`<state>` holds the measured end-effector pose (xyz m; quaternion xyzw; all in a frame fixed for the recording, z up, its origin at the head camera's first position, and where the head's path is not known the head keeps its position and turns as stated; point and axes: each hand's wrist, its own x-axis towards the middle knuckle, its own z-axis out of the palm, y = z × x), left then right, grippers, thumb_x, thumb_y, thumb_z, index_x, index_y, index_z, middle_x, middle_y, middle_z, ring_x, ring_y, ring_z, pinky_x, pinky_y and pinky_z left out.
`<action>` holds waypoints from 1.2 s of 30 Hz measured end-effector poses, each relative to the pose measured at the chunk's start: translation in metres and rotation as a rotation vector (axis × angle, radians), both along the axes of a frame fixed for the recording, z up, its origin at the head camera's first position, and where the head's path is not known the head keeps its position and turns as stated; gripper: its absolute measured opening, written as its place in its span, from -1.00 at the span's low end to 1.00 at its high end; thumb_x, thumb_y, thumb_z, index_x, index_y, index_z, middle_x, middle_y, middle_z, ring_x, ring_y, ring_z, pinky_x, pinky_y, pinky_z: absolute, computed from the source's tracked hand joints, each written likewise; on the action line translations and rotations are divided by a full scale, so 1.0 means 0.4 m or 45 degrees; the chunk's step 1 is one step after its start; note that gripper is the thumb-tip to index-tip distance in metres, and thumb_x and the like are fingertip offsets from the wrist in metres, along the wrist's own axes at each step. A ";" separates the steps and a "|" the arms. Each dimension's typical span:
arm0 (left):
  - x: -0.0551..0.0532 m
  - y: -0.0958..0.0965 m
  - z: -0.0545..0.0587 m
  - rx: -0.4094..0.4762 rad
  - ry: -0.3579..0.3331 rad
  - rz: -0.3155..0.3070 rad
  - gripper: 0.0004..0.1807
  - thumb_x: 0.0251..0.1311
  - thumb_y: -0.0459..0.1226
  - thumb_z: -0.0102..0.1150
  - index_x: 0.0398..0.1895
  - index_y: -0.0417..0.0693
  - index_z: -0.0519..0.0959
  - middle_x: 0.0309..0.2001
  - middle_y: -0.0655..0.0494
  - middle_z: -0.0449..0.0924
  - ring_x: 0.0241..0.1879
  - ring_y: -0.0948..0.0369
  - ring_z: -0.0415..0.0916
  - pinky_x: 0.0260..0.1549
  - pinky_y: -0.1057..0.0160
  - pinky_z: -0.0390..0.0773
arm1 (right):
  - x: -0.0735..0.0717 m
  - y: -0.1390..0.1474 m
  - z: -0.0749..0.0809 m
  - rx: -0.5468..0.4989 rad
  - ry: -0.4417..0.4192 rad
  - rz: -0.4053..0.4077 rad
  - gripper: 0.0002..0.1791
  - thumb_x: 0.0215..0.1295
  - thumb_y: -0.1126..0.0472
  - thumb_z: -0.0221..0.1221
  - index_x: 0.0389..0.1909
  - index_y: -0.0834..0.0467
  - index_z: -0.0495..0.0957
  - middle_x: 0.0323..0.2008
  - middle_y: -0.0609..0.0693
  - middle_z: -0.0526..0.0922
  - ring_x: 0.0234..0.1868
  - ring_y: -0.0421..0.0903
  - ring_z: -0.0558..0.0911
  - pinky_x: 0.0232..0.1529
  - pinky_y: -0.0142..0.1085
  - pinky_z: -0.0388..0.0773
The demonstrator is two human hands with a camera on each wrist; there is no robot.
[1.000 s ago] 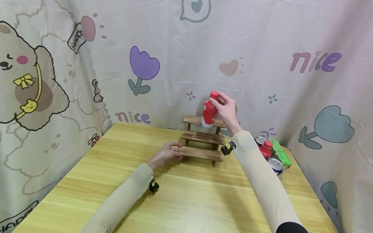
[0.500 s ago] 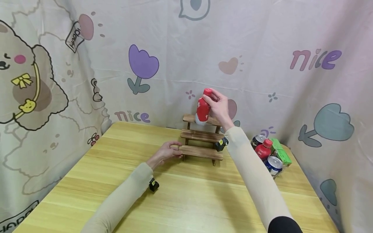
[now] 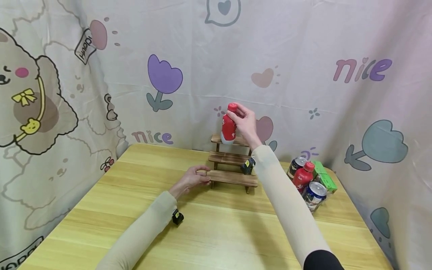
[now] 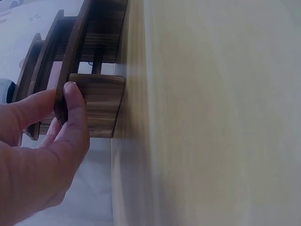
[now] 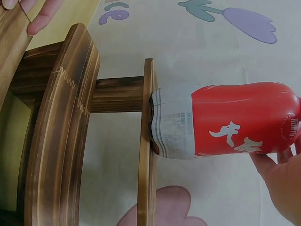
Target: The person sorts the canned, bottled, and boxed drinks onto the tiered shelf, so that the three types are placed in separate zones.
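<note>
My right hand (image 3: 247, 122) pinches a red and white bottle (image 3: 228, 128) near its red cap. The bottle stands upright at the top step of a small three-step wooden rack (image 3: 233, 177). In the right wrist view the white base of the bottle (image 5: 174, 123) meets the top board (image 5: 146, 141), left of its middle as the head view has it. My left hand (image 3: 192, 179) grips the left end of the lowest step, and in the left wrist view its thumb and fingers (image 4: 77, 110) close on that board (image 4: 75, 52) from both sides.
To the right on the table (image 3: 209, 232) stand a second red bottle (image 3: 303, 175), a dark can (image 3: 297, 165), a blue can (image 3: 314, 195) and a green box (image 3: 324, 177), close together. A printed curtain (image 3: 202, 56) hangs behind the rack.
My right hand has carried the red bottle left and brought it from a tilt to upright at the top step. My left hand has stayed on the lowest step.
</note>
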<state>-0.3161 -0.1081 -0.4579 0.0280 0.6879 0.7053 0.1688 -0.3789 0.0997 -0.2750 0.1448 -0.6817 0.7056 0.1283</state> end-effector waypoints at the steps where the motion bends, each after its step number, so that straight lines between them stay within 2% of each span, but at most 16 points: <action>1: 0.000 0.000 0.000 0.000 0.001 -0.001 -0.51 0.21 -0.57 0.15 0.23 -0.28 0.40 -0.24 -0.11 0.66 -0.34 0.12 0.66 -0.07 0.12 0.71 | 0.007 -0.002 0.006 0.012 -0.005 0.003 -0.57 0.23 0.29 0.32 0.14 0.14 0.59 0.05 0.12 0.68 -0.09 -0.19 0.69 -0.06 -0.37 0.70; 5: 0.000 -0.001 0.003 -0.002 0.012 -0.017 -0.51 0.22 -0.57 0.14 0.23 -0.30 0.39 -0.27 -0.09 0.65 -0.33 0.13 0.65 -0.06 0.10 0.71 | 0.028 -0.008 0.028 0.046 -0.026 0.006 -0.57 0.26 0.31 0.29 0.16 0.17 0.57 0.08 0.16 0.66 -0.06 -0.15 0.69 0.01 -0.28 0.69; 7: 0.001 -0.001 0.005 -0.005 0.015 -0.026 -0.51 0.22 -0.57 0.14 0.24 -0.30 0.38 -0.28 -0.08 0.65 -0.32 0.13 0.65 -0.05 0.09 0.71 | 0.024 -0.010 0.030 0.050 -0.028 0.002 -0.57 0.26 0.31 0.28 0.17 0.17 0.56 0.10 0.18 0.65 -0.05 -0.13 0.69 0.03 -0.26 0.69; 16: -0.003 0.003 0.011 -0.013 0.019 -0.018 -0.53 0.23 -0.55 0.15 0.22 -0.26 0.41 -0.26 -0.08 0.67 -0.31 0.12 0.66 -0.05 0.07 0.71 | -0.045 -0.021 -0.001 0.093 0.016 -0.081 -0.55 0.25 0.17 0.32 0.18 0.02 0.57 0.06 0.04 0.68 -0.02 -0.13 0.66 0.05 -0.25 0.68; 20: -0.008 0.008 0.016 -0.009 0.024 -0.019 -0.53 0.23 -0.55 0.15 0.22 -0.26 0.41 -0.25 -0.10 0.66 -0.31 0.13 0.66 -0.05 0.08 0.70 | -0.054 -0.020 0.000 0.143 0.063 -0.121 -0.55 0.26 0.18 0.32 0.18 0.04 0.57 0.04 0.06 0.68 -0.01 -0.14 0.64 0.05 -0.27 0.67; 23: -0.011 0.009 0.018 -0.011 0.026 -0.018 -0.53 0.24 -0.55 0.15 0.23 -0.27 0.41 -0.25 -0.11 0.66 -0.32 0.14 0.67 -0.05 0.08 0.71 | -0.051 -0.015 0.003 0.212 0.057 -0.125 -0.53 0.24 0.15 0.34 0.19 0.05 0.56 0.03 0.08 0.67 -0.01 -0.12 0.62 0.05 -0.26 0.66; 28: -0.006 0.004 0.017 -0.022 0.014 -0.010 -0.53 0.23 -0.54 0.15 0.22 -0.25 0.42 -0.23 -0.13 0.67 -0.32 0.12 0.67 -0.01 0.05 0.69 | -0.036 0.002 -0.005 0.331 0.000 -0.039 -0.41 0.22 0.09 0.36 0.28 0.05 0.49 0.04 0.08 0.63 0.01 -0.06 0.59 0.10 -0.15 0.65; 36: 0.002 -0.004 0.004 -0.014 0.031 -0.051 -0.52 0.24 -0.55 0.14 0.24 -0.30 0.38 -0.24 -0.10 0.66 -0.30 0.13 0.67 -0.02 0.08 0.70 | -0.036 0.030 -0.026 0.359 -0.075 0.129 -0.28 0.19 0.22 0.37 0.39 0.05 0.36 0.14 0.12 0.59 0.14 0.00 0.57 0.24 -0.11 0.55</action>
